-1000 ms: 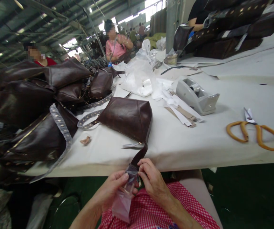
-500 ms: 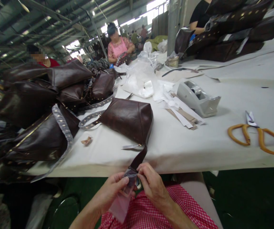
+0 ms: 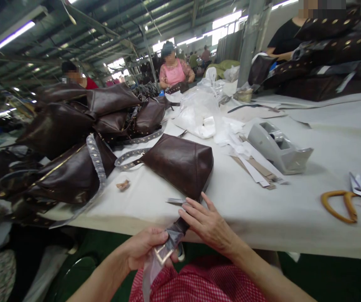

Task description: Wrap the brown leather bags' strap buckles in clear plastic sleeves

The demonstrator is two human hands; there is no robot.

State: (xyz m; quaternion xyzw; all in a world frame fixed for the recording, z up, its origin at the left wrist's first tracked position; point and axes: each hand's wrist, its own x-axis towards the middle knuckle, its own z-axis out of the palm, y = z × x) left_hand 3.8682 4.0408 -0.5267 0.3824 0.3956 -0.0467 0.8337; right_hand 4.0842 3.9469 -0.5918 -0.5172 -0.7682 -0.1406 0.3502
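A dark brown leather bag [image 3: 178, 165] lies on the white-covered table, and its short strap [image 3: 182, 225] runs down over the front edge. My left hand [image 3: 144, 247] is closed on the end of that strap, where a metal buckle [image 3: 164, 253] shows through a clear plastic sleeve [image 3: 150, 272] hanging down. Flat over the upper strap, close to the bag's lower corner, lies my right hand [image 3: 211, 224], its fingers stretched out. Left of those fingertips a zip pull wrapped in plastic [image 3: 175, 201] rests on the cloth.
Brown bags [image 3: 67, 167] are piled at left, more [image 3: 328, 84] at far right. A grey tape dispenser [image 3: 276, 147] stands beside paper strips [image 3: 257, 165]. Orange-handled scissors [image 3: 345, 203] lie at right. Crumpled clear plastic [image 3: 199, 111] sits mid-table. A person in a pink apron [image 3: 174, 73] is behind.
My right hand has left the sleeve's upper end and moved up the strap toward the bag, fingers now spread. The buckle has turned into view. The whole view has shifted.
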